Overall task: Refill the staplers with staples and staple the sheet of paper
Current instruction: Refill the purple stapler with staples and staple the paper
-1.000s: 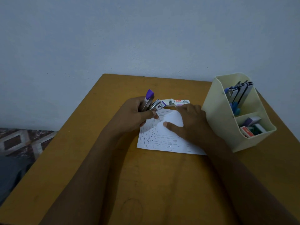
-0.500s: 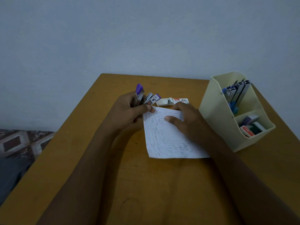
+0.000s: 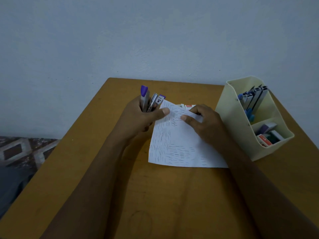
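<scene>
Head view: purple-capped metal stapler (image 3: 145,99) is being clenched upright in left grip (image 3: 141,119); white paper sheet (image 3: 174,147), just right of it, is being pinched by right grip (image 3: 205,123).

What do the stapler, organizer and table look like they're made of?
Stapler: shiny grey metal, glinting, with purple caps, likely plastic. Organizer: cream plastic, probably; smooth moulded walls, matt. Table: brown wood or laminate, dull sheen; can't tell which.

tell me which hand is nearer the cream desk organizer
Right. The right hand pinches the paper beside the organizer; the left hand holds the stapler farther left.
</scene>
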A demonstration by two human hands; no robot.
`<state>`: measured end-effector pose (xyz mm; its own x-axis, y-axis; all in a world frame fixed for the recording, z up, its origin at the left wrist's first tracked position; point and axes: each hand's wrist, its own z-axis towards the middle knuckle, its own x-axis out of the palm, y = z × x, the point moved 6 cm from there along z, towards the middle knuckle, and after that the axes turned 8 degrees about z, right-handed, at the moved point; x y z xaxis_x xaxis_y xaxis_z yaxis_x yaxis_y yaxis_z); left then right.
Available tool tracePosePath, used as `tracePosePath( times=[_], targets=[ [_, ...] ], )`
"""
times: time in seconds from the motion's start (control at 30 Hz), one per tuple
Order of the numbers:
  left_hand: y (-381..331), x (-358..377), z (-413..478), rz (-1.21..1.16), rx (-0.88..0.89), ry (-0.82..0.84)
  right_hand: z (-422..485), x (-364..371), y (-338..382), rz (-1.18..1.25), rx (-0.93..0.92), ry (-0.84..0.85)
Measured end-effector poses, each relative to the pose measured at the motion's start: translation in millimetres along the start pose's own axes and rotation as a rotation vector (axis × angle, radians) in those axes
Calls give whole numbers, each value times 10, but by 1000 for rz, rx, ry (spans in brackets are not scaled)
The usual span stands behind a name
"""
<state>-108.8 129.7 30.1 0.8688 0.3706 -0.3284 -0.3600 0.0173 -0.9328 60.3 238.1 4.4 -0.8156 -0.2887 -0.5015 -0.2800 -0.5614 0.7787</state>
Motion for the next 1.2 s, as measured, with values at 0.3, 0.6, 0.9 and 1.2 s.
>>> tracePosePath(
  times=[0.3, 0.6, 0.9, 1.2],
  targets=[
    [52, 41, -1, 104, -87, 31, -5, -59, -26, 92, 1, -6],
    [92, 20, -11, 61, -133, 47, 20, -131, -18, 150, 9, -72],
    [177, -48, 11, 59, -177, 30, 35, -182, -2, 147, -37, -132],
    [232, -192, 36, -74, -204, -53, 50, -296, 10, 200, -67, -172]
  ],
)
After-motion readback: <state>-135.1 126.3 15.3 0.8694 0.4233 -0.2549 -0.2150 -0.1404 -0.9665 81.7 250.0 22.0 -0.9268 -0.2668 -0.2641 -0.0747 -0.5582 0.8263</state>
